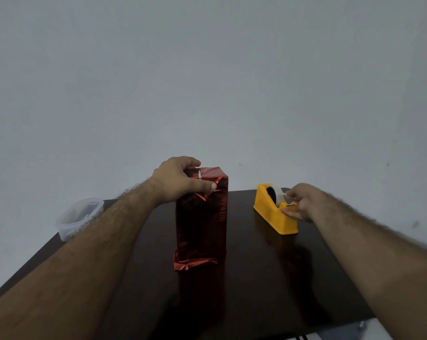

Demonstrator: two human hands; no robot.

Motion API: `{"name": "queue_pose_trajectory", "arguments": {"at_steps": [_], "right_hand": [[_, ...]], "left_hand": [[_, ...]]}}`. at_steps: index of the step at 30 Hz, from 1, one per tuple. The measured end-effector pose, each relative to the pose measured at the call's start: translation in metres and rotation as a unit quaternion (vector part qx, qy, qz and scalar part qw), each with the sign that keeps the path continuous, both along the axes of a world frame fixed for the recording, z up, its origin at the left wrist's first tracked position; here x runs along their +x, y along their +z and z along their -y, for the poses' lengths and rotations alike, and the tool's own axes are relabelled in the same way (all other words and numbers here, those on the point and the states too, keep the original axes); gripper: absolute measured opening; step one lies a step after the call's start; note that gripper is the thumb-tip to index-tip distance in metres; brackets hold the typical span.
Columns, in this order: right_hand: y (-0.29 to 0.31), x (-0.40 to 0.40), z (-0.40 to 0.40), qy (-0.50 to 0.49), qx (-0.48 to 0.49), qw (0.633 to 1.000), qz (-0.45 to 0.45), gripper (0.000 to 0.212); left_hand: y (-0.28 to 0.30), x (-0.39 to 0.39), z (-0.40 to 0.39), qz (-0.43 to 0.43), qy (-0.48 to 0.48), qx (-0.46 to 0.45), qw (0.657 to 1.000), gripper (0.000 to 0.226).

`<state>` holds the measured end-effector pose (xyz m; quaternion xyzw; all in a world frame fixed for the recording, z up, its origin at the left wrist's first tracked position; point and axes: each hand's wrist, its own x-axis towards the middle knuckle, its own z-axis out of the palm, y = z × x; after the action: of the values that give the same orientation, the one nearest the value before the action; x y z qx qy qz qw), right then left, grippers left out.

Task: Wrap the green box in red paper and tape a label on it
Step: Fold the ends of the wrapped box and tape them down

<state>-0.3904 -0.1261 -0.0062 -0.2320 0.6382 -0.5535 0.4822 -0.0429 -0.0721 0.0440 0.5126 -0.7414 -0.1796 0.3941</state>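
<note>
A tall box wrapped in shiny red paper (pixel 201 222) stands upright in the middle of the dark table (pixel 256 278); no green shows. Loose paper flares out at its base. My left hand (pixel 175 180) grips the box's top left corner, thumb pressed on the front face, fingers over the top fold where a small white bit shows. My right hand (pixel 302 202) is at the yellow tape dispenser (pixel 276 212) to the right, fingers pinching the clear tape end near the cutter, thumb against the dispenser's side.
A clear plastic container (pixel 78 217) sits at the table's far left corner, partly behind my left forearm. A plain grey wall rises behind the table. The table's front right corner ends near a light floor.
</note>
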Motion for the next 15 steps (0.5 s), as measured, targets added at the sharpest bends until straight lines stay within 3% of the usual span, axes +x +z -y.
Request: {"name": "queue_pose_trajectory", "arguments": {"at_steps": [7,11,15], "right_hand": [[-0.023,-0.006,-0.019,0.007,-0.115,0.988,0.107,0.019],[-0.050,-0.012,-0.026,-0.053,-0.173,0.972,0.150,0.028],[-0.064,-0.005,-0.032,-0.099,-0.205,0.958,0.173,0.021]], "left_hand": [[-0.001,0.000,0.000,-0.004,0.001,0.001,1.000,0.113],[-0.001,0.000,0.000,-0.001,0.000,0.001,1.000,0.118],[-0.001,0.000,0.000,0.001,-0.002,-0.001,1.000,0.118]]}}
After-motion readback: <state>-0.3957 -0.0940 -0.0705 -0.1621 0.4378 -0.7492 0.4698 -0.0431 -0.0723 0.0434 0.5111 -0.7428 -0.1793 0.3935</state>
